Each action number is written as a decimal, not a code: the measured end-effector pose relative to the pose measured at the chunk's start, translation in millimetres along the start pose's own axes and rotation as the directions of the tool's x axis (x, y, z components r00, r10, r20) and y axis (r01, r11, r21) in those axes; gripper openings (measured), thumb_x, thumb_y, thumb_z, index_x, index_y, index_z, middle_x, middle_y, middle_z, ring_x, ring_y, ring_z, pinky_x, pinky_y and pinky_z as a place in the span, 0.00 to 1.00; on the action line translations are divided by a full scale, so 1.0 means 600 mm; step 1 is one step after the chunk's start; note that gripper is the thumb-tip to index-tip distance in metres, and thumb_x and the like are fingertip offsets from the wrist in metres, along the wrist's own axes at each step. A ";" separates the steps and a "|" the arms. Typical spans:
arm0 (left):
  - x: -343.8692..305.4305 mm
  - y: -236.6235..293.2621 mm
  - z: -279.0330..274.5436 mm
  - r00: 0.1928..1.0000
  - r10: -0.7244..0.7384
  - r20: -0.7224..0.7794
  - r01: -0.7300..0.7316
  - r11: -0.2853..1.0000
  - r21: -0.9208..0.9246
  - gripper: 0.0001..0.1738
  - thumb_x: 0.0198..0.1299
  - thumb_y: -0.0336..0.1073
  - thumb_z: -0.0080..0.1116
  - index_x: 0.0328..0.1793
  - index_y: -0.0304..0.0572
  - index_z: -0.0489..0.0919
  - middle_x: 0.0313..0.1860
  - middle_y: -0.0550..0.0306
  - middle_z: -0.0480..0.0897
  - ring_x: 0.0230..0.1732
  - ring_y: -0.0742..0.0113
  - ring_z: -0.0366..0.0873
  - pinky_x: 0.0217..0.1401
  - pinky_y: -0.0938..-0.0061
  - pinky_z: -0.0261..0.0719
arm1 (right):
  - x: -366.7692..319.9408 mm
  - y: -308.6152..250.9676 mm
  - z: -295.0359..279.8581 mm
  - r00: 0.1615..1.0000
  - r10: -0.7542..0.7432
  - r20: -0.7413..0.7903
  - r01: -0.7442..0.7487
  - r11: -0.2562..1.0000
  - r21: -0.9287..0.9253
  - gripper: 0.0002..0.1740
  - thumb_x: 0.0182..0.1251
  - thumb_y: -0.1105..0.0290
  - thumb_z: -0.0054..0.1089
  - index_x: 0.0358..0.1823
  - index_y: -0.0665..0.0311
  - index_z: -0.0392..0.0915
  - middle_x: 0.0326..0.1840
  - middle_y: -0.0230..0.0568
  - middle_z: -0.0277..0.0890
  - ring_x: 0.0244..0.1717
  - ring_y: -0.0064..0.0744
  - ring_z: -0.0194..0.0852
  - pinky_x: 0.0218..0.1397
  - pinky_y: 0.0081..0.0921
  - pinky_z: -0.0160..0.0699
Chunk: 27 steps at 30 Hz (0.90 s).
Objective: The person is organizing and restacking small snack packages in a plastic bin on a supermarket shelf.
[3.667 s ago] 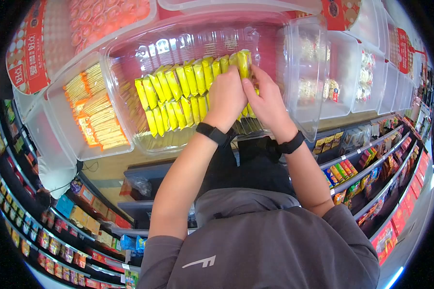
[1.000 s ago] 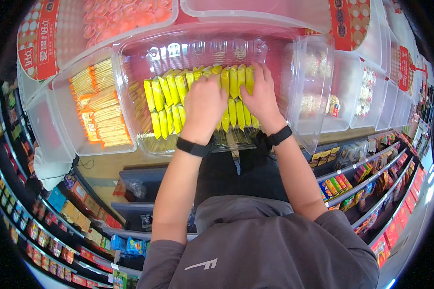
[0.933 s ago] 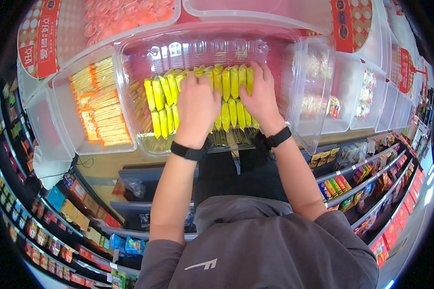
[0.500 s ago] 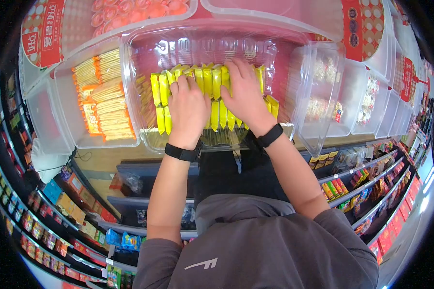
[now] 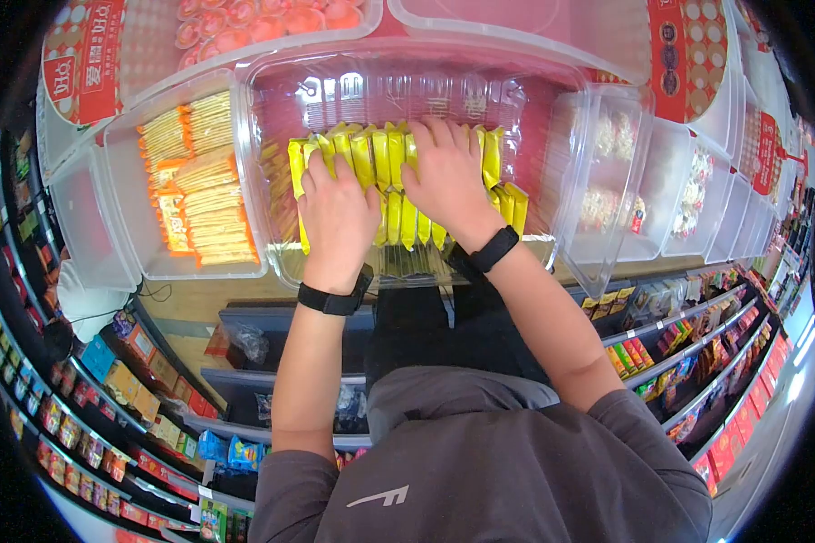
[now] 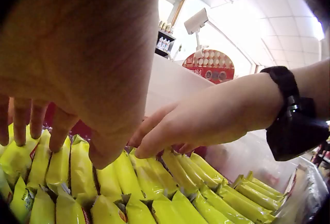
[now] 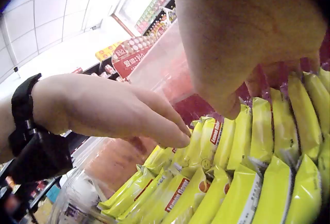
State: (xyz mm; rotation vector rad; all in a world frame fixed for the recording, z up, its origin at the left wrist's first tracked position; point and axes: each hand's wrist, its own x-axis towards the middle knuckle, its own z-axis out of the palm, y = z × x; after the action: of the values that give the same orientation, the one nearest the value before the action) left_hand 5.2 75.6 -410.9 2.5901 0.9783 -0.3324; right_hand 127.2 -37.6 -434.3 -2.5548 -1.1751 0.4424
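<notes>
Slim yellow snack packets [image 5: 389, 158], some printed "Lemon flavour", stand on edge in two packed rows inside a clear plastic bin [image 5: 426, 86]. My left hand [image 5: 340, 213] lies over the left part of the rows, fingers spread along the packet tops. In the left wrist view its fingertips come down on the back row of packets [image 6: 82, 167]. My right hand [image 5: 448, 176] rests over the right part, fingers extended across the back row and thumb apart. Under both palms the packets are hidden. Several packets [image 5: 512, 204] lean at the right end.
Left of the bin, a tub [image 5: 122, 204] holds orange-wrapped sticks [image 5: 204, 185]. Pink cups [image 5: 272, 18] fill a container behind. To the right are lidded tubs [image 5: 647, 172] of white snacks. Stocked shelves [image 5: 670, 344] flank the counter [image 5: 186, 308].
At first both hands were together at the right end, around a raised packet. They then parted; lately the left slid left along the rows and the right moved left over them.
</notes>
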 end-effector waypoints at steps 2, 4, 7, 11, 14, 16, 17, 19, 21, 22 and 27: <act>0.000 -0.003 0.004 1.000 0.017 -0.004 -0.017 1.000 0.001 0.32 0.57 0.40 0.68 0.64 0.30 0.75 0.68 0.32 0.69 0.62 0.35 0.74 0.61 0.50 0.78 | -0.001 0.000 0.005 1.000 -0.004 0.003 0.004 1.000 0.011 0.29 0.59 0.66 0.62 0.64 0.63 0.73 0.63 0.51 0.72 0.67 0.55 0.68 0.73 0.58 0.61; 0.001 -0.005 0.003 0.999 0.043 -0.006 -0.043 0.999 0.006 0.32 0.56 0.40 0.68 0.65 0.30 0.75 0.68 0.31 0.69 0.62 0.35 0.74 0.60 0.50 0.78 | -0.001 0.002 0.008 1.000 -0.005 0.012 0.005 1.000 0.029 0.29 0.59 0.67 0.62 0.64 0.63 0.73 0.64 0.51 0.72 0.67 0.56 0.67 0.74 0.59 0.60; 0.006 -0.004 -0.009 0.999 0.021 0.049 -0.021 1.000 0.010 0.32 0.55 0.39 0.68 0.65 0.32 0.76 0.68 0.30 0.69 0.61 0.35 0.74 0.60 0.51 0.79 | 0.000 0.006 0.007 1.000 -0.012 0.028 0.011 0.998 0.054 0.30 0.59 0.66 0.63 0.64 0.63 0.73 0.63 0.51 0.72 0.68 0.55 0.67 0.75 0.61 0.59; 0.004 -0.012 -0.004 0.999 0.048 0.008 -0.048 0.999 -0.005 0.32 0.55 0.37 0.68 0.65 0.33 0.76 0.68 0.30 0.68 0.61 0.34 0.74 0.60 0.51 0.79 | 0.000 0.007 0.006 0.999 -0.026 0.036 0.025 0.998 0.049 0.30 0.59 0.66 0.63 0.65 0.63 0.72 0.64 0.51 0.71 0.68 0.55 0.67 0.76 0.61 0.58; 0.001 -0.016 0.000 0.997 0.069 -0.021 -0.069 0.997 -0.015 0.32 0.54 0.36 0.68 0.66 0.34 0.76 0.67 0.30 0.68 0.61 0.34 0.73 0.60 0.51 0.79 | -0.002 0.008 0.008 0.999 -0.030 0.039 0.029 0.999 0.041 0.30 0.59 0.67 0.63 0.65 0.62 0.72 0.65 0.51 0.71 0.69 0.56 0.66 0.76 0.59 0.58; -0.001 -0.018 0.003 0.997 0.076 -0.032 -0.076 0.997 -0.015 0.32 0.54 0.35 0.68 0.66 0.33 0.76 0.67 0.30 0.68 0.61 0.35 0.73 0.60 0.51 0.79 | -0.006 0.009 0.011 0.999 -0.031 0.040 0.029 0.999 0.042 0.31 0.59 0.66 0.63 0.66 0.62 0.72 0.66 0.52 0.70 0.70 0.57 0.65 0.76 0.60 0.58; -0.002 -0.019 0.005 0.996 0.080 -0.038 -0.081 0.997 -0.014 0.32 0.53 0.35 0.68 0.66 0.33 0.76 0.67 0.30 0.68 0.61 0.35 0.73 0.60 0.51 0.79 | -0.007 0.010 0.012 0.999 -0.031 0.040 0.029 0.998 0.048 0.33 0.58 0.66 0.64 0.67 0.61 0.71 0.67 0.52 0.69 0.72 0.58 0.63 0.76 0.62 0.57; -0.002 -0.020 0.007 0.995 0.089 -0.051 -0.090 0.996 -0.014 0.33 0.53 0.35 0.68 0.67 0.34 0.76 0.66 0.31 0.69 0.61 0.35 0.73 0.60 0.51 0.79 | -0.010 0.009 0.014 0.999 -0.033 0.030 0.032 0.999 0.042 0.34 0.58 0.65 0.64 0.69 0.61 0.71 0.69 0.53 0.68 0.74 0.59 0.61 0.76 0.63 0.57; -0.002 -0.019 0.007 0.996 0.083 -0.044 -0.084 0.996 -0.014 0.33 0.53 0.36 0.68 0.67 0.34 0.76 0.66 0.31 0.68 0.62 0.35 0.72 0.60 0.51 0.79 | -0.015 0.006 0.015 0.999 -0.037 0.010 0.036 0.999 0.019 0.36 0.58 0.65 0.64 0.70 0.60 0.70 0.71 0.54 0.66 0.75 0.60 0.59 0.76 0.63 0.57; -0.003 -0.019 0.007 0.996 0.079 -0.040 -0.079 0.997 -0.012 0.33 0.53 0.36 0.69 0.67 0.34 0.75 0.67 0.31 0.68 0.62 0.35 0.72 0.60 0.51 0.79 | -0.017 0.004 0.012 0.999 -0.032 0.012 0.032 0.999 0.026 0.35 0.58 0.66 0.64 0.70 0.60 0.69 0.72 0.54 0.65 0.76 0.61 0.58 0.76 0.62 0.57; -0.008 -0.014 0.007 0.999 0.052 -0.006 -0.053 0.999 -0.007 0.36 0.53 0.37 0.69 0.69 0.34 0.74 0.68 0.32 0.67 0.63 0.36 0.71 0.60 0.51 0.79 | -0.022 -0.001 0.009 1.000 -0.025 0.006 0.025 0.998 0.066 0.35 0.59 0.68 0.63 0.71 0.61 0.68 0.75 0.56 0.61 0.77 0.64 0.56 0.77 0.59 0.57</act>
State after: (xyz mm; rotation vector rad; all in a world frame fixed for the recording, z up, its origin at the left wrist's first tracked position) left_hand -4.5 76.8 -414.9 2.6067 0.9100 -0.3076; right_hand 116.3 -46.8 -436.7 -2.4822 -1.1740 0.4769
